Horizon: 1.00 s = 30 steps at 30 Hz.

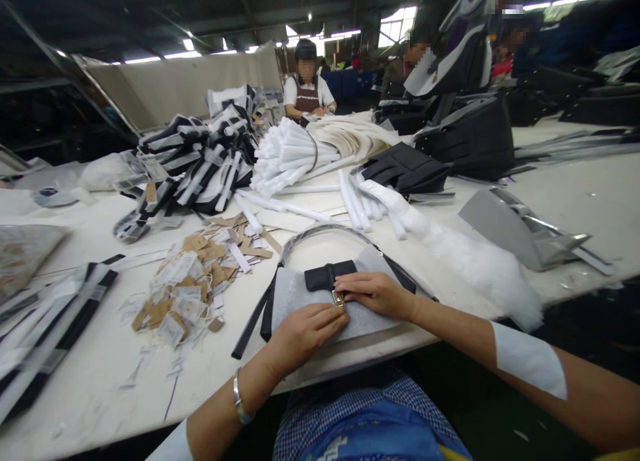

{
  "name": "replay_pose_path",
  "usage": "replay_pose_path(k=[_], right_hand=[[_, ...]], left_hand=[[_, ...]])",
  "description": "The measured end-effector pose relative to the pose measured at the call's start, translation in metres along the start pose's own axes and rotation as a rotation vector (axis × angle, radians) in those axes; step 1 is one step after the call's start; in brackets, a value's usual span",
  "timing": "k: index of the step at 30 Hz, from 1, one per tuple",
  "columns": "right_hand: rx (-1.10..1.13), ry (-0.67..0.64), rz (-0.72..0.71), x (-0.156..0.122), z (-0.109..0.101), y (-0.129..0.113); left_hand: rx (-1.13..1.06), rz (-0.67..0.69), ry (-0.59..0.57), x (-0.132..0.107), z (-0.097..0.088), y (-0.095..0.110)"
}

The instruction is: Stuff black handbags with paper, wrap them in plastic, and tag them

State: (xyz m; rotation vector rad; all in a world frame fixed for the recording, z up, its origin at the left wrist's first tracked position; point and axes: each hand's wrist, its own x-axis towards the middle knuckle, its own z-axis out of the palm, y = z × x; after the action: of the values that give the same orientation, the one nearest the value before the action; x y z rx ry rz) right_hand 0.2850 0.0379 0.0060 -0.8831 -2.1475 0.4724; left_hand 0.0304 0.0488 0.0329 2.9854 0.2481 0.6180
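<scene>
A small black handbag wrapped in grey tissue paper lies at the near table edge, its wrapped handle arching away from me. Both hands rest on it at its metal clasp. My left hand has its fingers curled and pressed onto the paper just below the clasp. My right hand lies over the bag's flap, fingertips pinched at the clasp.
A heap of paper tags and small packets lies left of the bag. White foam rolls, wrapped black-and-white straps, black bags and white stuffing crowd the white table. Other people sit at the far end.
</scene>
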Motion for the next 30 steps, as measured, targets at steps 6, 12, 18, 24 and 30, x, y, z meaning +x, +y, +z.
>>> replay_pose_path(k=[6, 12, 18, 24, 30], right_hand=[[-0.082, 0.042, 0.007, 0.003, -0.002, -0.003], [-0.159, -0.023, -0.053, 0.004, -0.003, -0.004], [-0.261, -0.096, -0.069, 0.007, -0.003, -0.004], [-0.236, -0.073, -0.045, 0.008, -0.001, -0.006], [-0.158, -0.050, 0.012, 0.008, 0.002, -0.006]], left_hand=[[-0.109, -0.040, 0.023, -0.004, 0.005, -0.002], [-0.238, -0.259, 0.182, -0.003, 0.017, -0.005], [-0.319, -0.366, 0.181, 0.004, 0.012, -0.007], [-0.398, -0.444, 0.183, 0.005, 0.011, -0.006], [-0.476, -0.507, 0.163, 0.008, 0.010, -0.005]])
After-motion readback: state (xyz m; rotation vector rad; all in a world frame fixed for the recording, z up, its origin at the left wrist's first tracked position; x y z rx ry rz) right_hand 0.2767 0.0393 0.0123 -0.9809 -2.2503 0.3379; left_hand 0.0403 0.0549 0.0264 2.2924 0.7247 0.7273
